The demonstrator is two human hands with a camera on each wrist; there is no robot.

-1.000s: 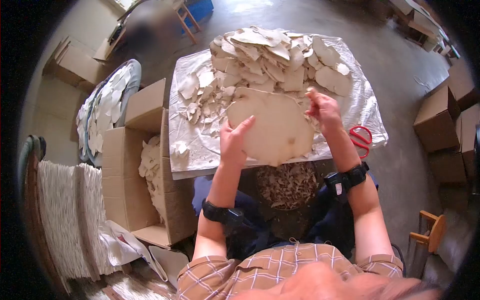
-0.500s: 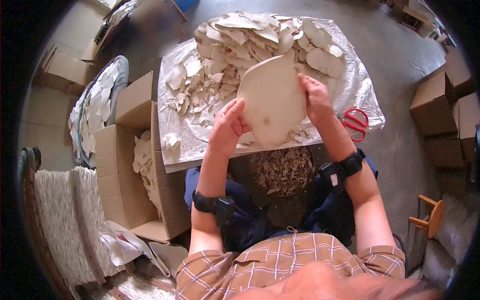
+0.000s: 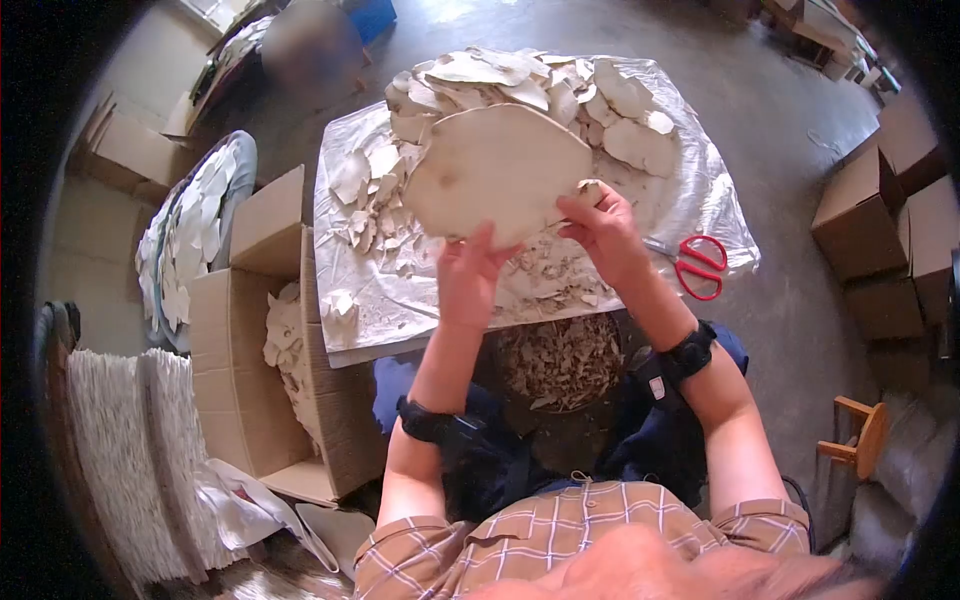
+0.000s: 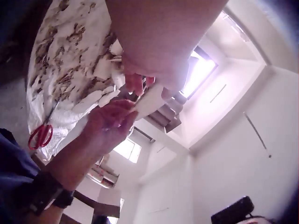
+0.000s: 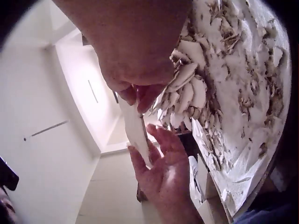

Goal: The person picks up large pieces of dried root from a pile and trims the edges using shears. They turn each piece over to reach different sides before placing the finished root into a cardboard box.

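Observation:
I hold a large, round, pale flat sheet [image 3: 495, 170] up over the table. My left hand [image 3: 470, 265] holds its lower edge, thumb on the near face. My right hand [image 3: 595, 225] pinches a ragged bit at its right edge. In the right wrist view the sheet [image 5: 135, 126] shows edge-on between my right fingertips [image 5: 138, 95] and my left hand [image 5: 163, 163], which lies flat against it. The left wrist view shows my right hand [image 4: 110, 123] curled on the sheet [image 4: 149, 100].
A heap of similar pale pieces [image 3: 520, 75] lies on the plastic-covered table [image 3: 690, 215], with red scissors [image 3: 695, 262] at its right edge. A tub of scraps [image 3: 560, 360] sits between my knees. A cardboard box [image 3: 240, 380] stands at the left, more boxes [image 3: 880, 230] at the right.
The sheet has been turned in my hands and raised farther over the heap. Both hands have shifted round its edge; the right one now pinches the right rim.

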